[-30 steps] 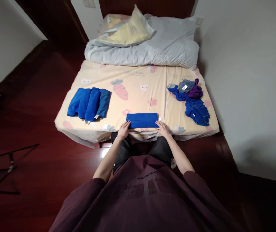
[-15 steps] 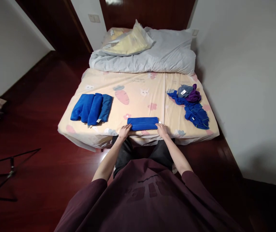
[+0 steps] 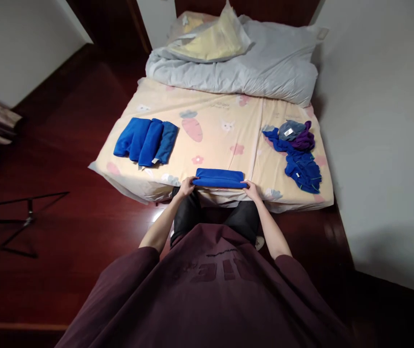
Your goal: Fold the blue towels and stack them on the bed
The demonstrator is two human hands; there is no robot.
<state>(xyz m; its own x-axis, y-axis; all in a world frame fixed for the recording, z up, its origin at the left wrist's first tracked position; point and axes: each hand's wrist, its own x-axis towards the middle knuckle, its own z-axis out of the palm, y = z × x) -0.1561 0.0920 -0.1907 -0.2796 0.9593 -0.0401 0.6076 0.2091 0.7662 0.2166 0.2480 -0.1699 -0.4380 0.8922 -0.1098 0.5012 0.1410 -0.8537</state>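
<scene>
A folded blue towel (image 3: 220, 177) lies at the near edge of the bed (image 3: 214, 145), which has a pale yellow sheet printed with carrots and cats. My left hand (image 3: 187, 185) pinches the towel's near left corner. My right hand (image 3: 252, 189) pinches its near right corner. The near edge of the towel looks slightly lifted off the sheet.
Folded blue towels (image 3: 146, 140) lie in a row at the bed's left. A loose heap of blue, grey and purple cloths (image 3: 296, 152) sits at the right. A grey duvet (image 3: 235, 67) and pillows fill the far end. A black stand (image 3: 14, 220) rests on the dark wooden floor.
Both hands went from resting flat beside the towel's ends to gripping its near corners. The towel now looks narrower. My head shifted, moving the bed up and right in view.
</scene>
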